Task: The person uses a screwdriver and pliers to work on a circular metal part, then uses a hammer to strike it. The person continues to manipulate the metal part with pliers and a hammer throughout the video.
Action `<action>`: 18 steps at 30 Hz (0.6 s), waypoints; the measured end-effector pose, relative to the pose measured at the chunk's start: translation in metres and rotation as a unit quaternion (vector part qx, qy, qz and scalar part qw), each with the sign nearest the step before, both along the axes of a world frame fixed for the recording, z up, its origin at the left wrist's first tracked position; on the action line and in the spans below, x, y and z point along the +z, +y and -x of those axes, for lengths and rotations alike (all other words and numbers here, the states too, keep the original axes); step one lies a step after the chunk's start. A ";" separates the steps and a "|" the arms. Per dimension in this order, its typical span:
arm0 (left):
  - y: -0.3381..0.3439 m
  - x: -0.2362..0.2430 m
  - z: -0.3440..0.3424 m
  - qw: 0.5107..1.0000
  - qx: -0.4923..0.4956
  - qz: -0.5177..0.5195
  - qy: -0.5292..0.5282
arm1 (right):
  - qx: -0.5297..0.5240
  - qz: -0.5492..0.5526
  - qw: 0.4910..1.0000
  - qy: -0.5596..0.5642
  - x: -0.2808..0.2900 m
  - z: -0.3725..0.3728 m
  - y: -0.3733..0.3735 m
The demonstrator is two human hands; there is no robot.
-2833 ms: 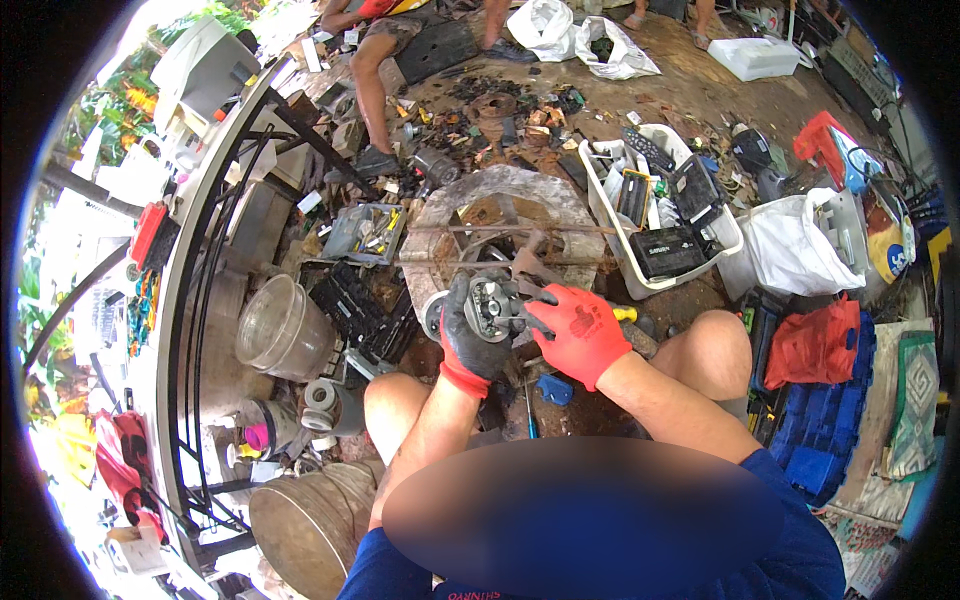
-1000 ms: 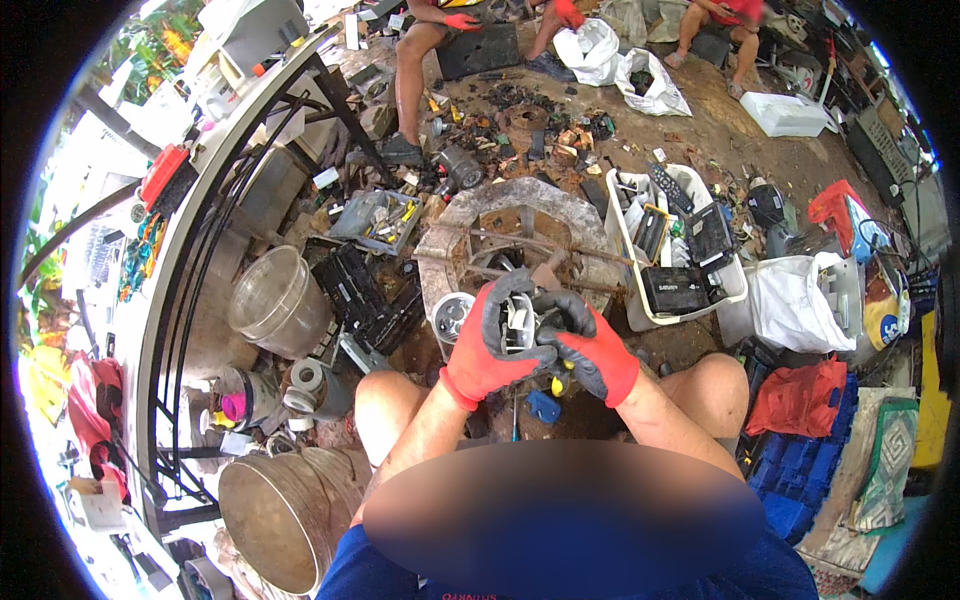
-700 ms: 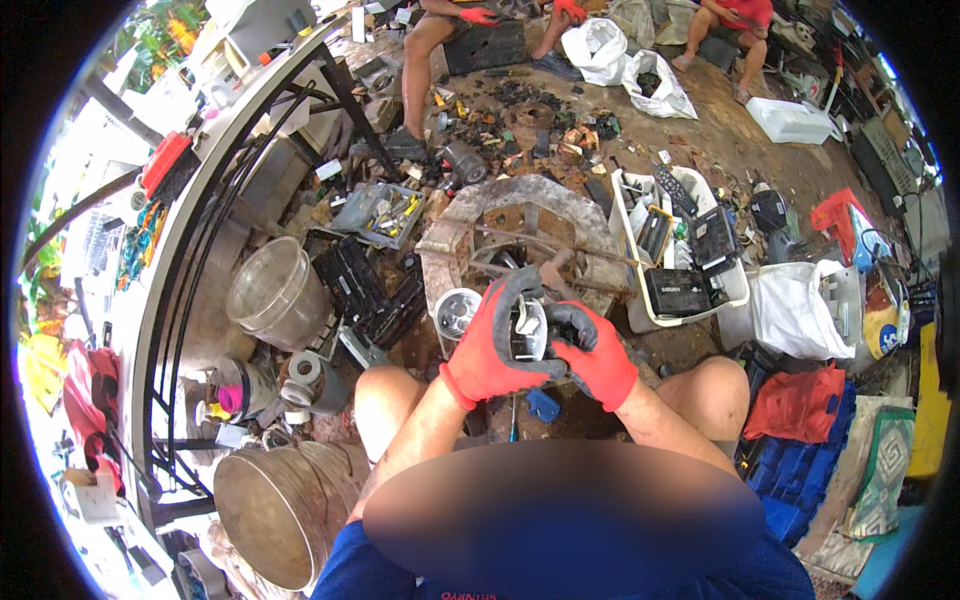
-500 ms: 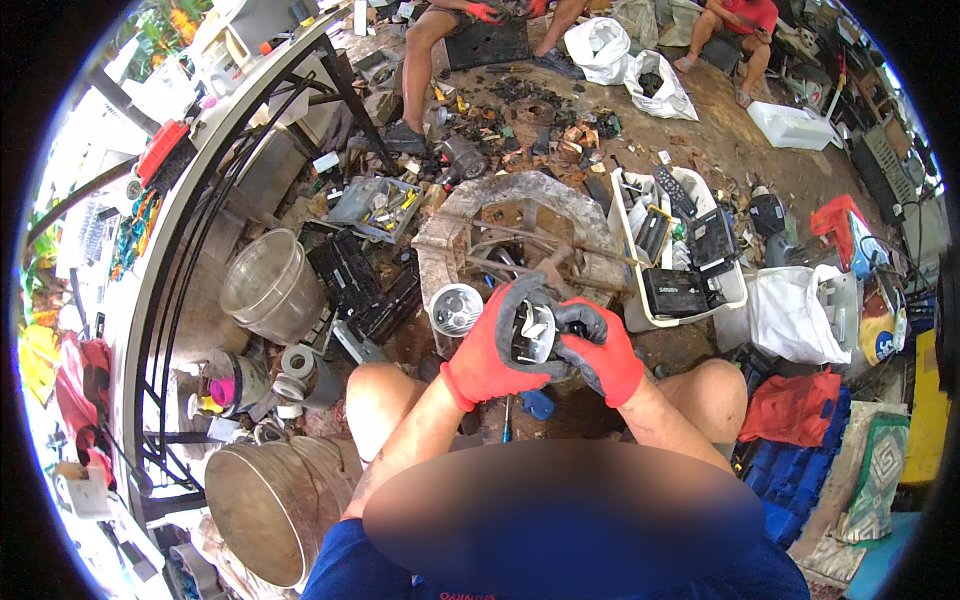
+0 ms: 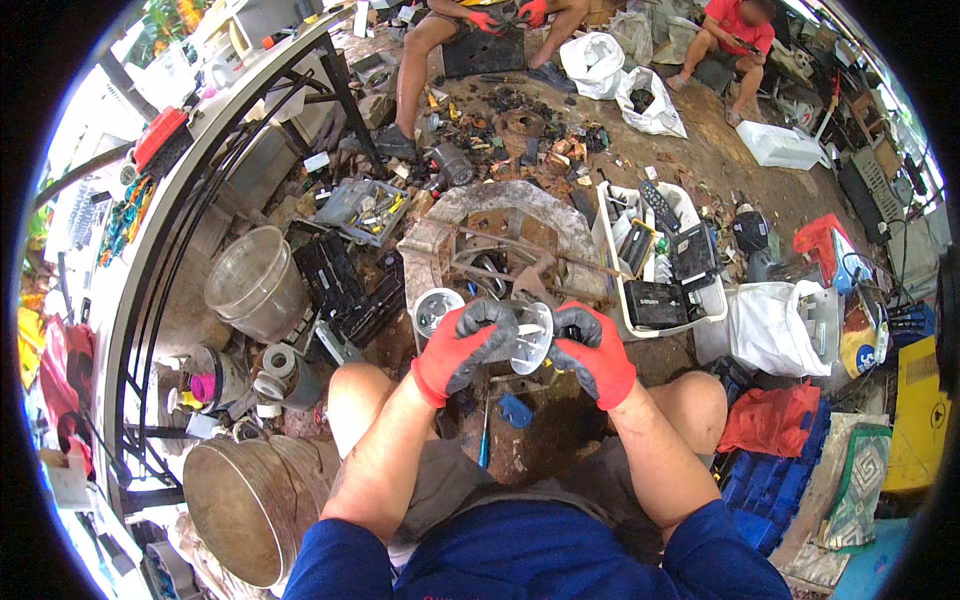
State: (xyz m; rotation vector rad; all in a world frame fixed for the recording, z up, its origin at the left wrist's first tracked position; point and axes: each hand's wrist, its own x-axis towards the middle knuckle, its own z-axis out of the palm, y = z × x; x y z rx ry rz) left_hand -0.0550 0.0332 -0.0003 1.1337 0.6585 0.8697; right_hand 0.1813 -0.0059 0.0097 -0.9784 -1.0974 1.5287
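My left hand (image 5: 462, 350), in a red glove with dark grey palm, has its fingers curled on the left side of a round silvery part (image 5: 530, 350) with pale prongs inside. My right hand (image 5: 598, 358), gloved alike, grips that part's right edge, its fingers partly hidden. Just behind my left hand sits a round metal housing (image 5: 435, 308) on a worn octagonal stand (image 5: 430, 235) with rusty bars across it. On the ground between my knees lie a blue plastic piece (image 5: 515, 410) and a long screwdriver (image 5: 484, 448) with a blue handle.
A white bin (image 5: 715, 305) of electronics stands right, beside a white sack (image 5: 770, 330). Left are a black-framed table (image 5: 205, 135), clear buckets (image 5: 245, 285) and a dented metal bucket (image 5: 235, 510). Two people (image 5: 420, 55) (image 5: 720, 45) sit beyond scattered scrap. A yellow machine (image 5: 915, 415) is at far right.
My hands have moved slightly apart and turned, exposing more of the round part's flat face. The view has shifted, showing more of my lap.
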 end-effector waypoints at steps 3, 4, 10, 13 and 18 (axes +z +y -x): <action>0.007 0.004 0.008 0.994 0.004 -0.071 0.086 | -0.033 -0.178 0.963 -0.199 -0.001 0.003 0.000; 0.011 0.003 0.011 0.986 0.001 -0.112 0.126 | -0.036 -0.190 0.955 -0.226 -0.004 0.002 0.002; 0.003 -0.005 -0.006 0.999 0.024 -0.010 0.024 | -0.049 -0.148 0.969 -0.192 -0.008 0.005 0.006; 0.000 -0.003 -0.012 0.996 0.002 0.051 -0.077 | -0.013 -0.125 0.979 -0.160 -0.008 0.004 0.007; 0.004 0.008 -0.004 0.998 -0.028 0.036 -0.054 | 0.014 -0.174 0.967 -0.183 0.006 0.010 0.002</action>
